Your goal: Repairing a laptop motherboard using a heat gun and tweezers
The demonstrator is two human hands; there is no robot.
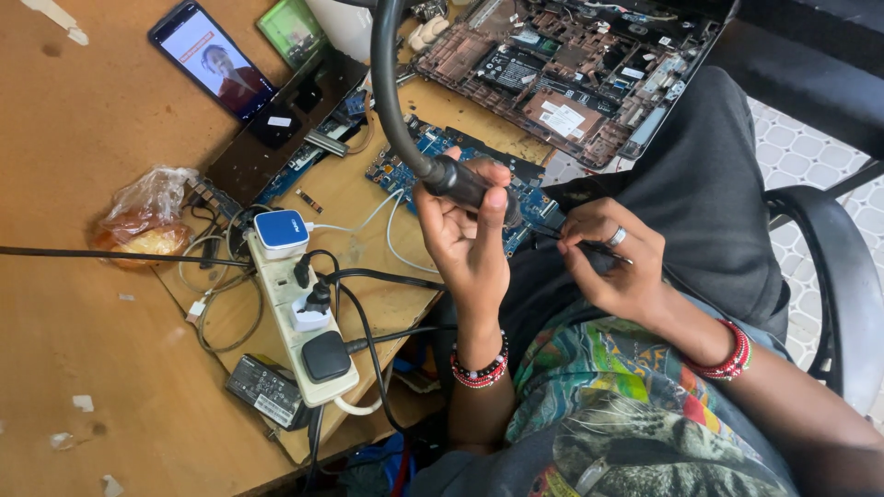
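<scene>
A thick black tool handle [465, 184] with a fat black hose [385, 83] is gripped by the left hand [468, 235], fingers shut round it, near the middle of the frame. A thin black tool [589, 247] is pinched in the right hand [615, 262], just to the right; a ring is worn on that hand & bead bands on both wrists. The hands are close but not touching. A blue circuit board [419, 156] is seen right behind the handle, at the table edge. An opened laptop base [571, 74] is laid at the top middle. A white power strip [299, 313] w/ plugs & a blue-topped charger [281, 230] is set left of centre. A phone [214, 60] w/ a lit screen is laid at upper left, a plastic bag [145, 221] at far left, a black power brick [267, 391] at lower left. The brown table [83, 138] fills the left side
</scene>
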